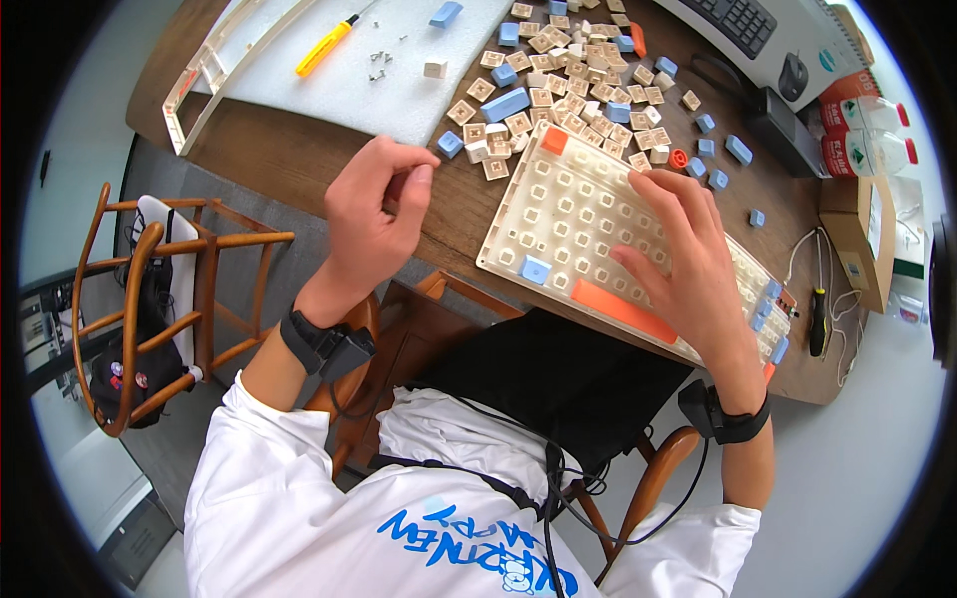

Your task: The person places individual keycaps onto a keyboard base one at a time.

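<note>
A cream keyboard base (588, 224) lies slanted near the table's front edge, with rows of bare key stems. It carries an orange corner keycap, a long orange spacebar (625, 311) and a few blue keycaps at its edges. Over its middle is my right hand (688, 254), thumb and fingers spread, fingertips at the stems and holding nothing visible. My left hand (377, 209) hovers left of the keyboard with its fingers curled and thumb against the index finger. Whatever it may hold is hidden. Beyond the keyboard spreads a heap of loose cream and blue keycaps (588, 95).
A white foam sheet (299, 95) bears a yellow screwdriver (325, 48), small screws (377, 68) and a cream frame (214, 75). Rightward are a black-yellow screwdriver (818, 324), a cable, a cardboard box (857, 244) and plastic bottles (862, 149). A wooden chair (204, 259) stands left.
</note>
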Tool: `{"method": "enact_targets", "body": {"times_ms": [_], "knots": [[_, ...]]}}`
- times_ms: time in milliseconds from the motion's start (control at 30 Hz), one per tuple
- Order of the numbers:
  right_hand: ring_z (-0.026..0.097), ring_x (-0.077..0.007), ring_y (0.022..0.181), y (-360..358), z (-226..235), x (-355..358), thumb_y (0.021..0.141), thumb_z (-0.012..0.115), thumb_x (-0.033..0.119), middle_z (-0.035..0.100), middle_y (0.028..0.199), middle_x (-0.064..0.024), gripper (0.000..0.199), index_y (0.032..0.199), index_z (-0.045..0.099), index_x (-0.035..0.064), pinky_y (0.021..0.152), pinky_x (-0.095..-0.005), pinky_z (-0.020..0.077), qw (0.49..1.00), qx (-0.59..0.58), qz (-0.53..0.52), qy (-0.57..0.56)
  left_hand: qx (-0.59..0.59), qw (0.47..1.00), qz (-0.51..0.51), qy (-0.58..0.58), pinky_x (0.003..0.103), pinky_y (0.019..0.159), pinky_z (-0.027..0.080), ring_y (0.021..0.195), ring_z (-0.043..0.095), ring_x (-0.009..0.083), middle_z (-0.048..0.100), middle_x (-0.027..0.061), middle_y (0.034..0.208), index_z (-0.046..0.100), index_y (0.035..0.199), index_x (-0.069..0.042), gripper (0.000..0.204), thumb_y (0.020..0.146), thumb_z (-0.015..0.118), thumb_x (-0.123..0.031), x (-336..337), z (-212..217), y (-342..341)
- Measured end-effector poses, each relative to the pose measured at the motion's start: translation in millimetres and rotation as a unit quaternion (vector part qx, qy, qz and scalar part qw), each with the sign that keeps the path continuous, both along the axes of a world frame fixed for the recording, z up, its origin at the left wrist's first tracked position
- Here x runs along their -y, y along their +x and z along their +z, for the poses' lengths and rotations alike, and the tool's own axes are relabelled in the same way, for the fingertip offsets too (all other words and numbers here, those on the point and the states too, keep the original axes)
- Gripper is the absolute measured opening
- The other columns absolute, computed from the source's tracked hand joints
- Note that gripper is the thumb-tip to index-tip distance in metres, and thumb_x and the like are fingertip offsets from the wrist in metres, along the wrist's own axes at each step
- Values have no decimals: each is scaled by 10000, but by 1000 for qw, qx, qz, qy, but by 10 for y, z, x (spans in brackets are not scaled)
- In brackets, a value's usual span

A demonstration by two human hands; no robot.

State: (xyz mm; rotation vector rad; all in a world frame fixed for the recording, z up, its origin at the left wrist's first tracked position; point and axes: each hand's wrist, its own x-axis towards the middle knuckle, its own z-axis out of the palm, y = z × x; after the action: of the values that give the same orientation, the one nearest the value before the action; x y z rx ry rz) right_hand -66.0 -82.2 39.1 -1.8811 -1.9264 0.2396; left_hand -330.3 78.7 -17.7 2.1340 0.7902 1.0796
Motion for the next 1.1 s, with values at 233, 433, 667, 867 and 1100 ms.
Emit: {"method": "enact_targets", "body": {"times_ms": [233, 433, 667, 867, 1100], "knots": [[519, -362, 1179, -53, -35, 60, 811, 824, 117, 528, 1300, -150, 622, 1365, 549, 56, 1006, -443, 471, 999, -40, -15, -14, -33, 998, 0, 49, 286, 544, 472, 610, 572, 153, 589, 63, 749, 657, 924, -32, 32, 906, 658, -6, 13, 41, 41], [489, -358, 1180, -42, -32, 196, 827, 808, 132, 500, 1300, -152, 597, 1359, 546, 64, 1010, -442, 458, 999, -29, -33, -26, -67, 993, 7, 101, 318, 597, 496, 641, 597, 178, 607, 48, 764, 659, 942, -53, 55, 888, 659, -48, 15, 14, 64], [492, -363, 1168, -47, 48, 314, 829, 811, 146, 505, 1277, -158, 563, 1324, 558, 54, 992, -443, 457, 998, -22, -45, -46, -39, 991, 2, 130, 311, 539, 441, 606, 524, 174, 541, 70, 753, 663, 978, -35, 75, 905, 661, -18, -11, -46, 73], [562, -346, 1112, -94, 266, -14, 877, 794, 199, 600, 1144, -160, 412, 1210, 631, 18, 961, -426, 473, 999, 17, -27, -27, -49, 991, 8, 123, 309, 571, 493, 636, 581, 187, 563, 83, 767, 656, 991, -32, 80, 910, 659, -33, 4, -42, 68], [637, -335, 1019, -293, 44, -492, 879, 791, 193, 651, 1061, -151, 363, 1162, 678, -3, 897, -412, 527, 1000, 3, 2, 18, -52, 990, 26, 128, 315, 587, 503, 635, 581, 189, 571, 83, 779, 655, 1001, -34, 97, 904, 663, -46, 4, -78, 92]]}}
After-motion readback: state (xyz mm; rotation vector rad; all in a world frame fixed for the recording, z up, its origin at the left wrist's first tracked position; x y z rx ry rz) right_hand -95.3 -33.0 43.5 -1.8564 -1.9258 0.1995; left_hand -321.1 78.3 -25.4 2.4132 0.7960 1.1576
